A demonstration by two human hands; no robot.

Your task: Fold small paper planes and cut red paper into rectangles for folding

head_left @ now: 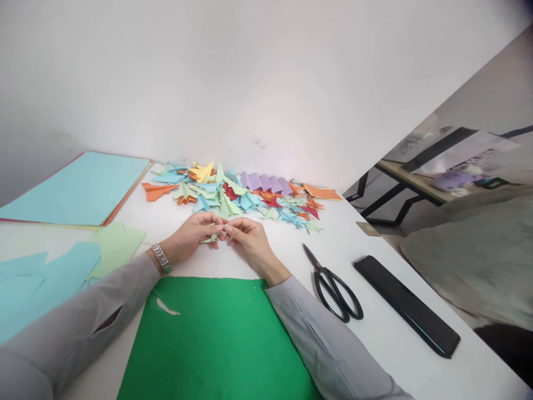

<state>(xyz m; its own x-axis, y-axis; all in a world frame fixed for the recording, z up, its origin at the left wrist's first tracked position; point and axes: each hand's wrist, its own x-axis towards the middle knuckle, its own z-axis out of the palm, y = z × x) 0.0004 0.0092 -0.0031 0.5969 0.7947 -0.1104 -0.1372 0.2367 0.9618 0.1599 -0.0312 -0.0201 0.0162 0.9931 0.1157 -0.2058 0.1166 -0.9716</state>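
Observation:
My left hand [190, 233] and my right hand [254, 241] meet above the white table, fingertips almost touching. Between their pinched fingers is a small light green folded paper [211, 239], mostly hidden by the fingers. Its exact shape I cannot make out. Just beyond my hands lies a heap of small folded paper planes [228, 206] in green, blue, orange, red and yellow. A green mat [212, 339] lies under my forearms, nearer to me.
Black-handled scissors [333, 286] and a long black case [406, 305] lie at right. Pleated purple paper [266, 183] and an orange paper piece [323, 193] sit by the wall. Stacked coloured sheets [79, 189] and loose blue paper [54, 283] are at left.

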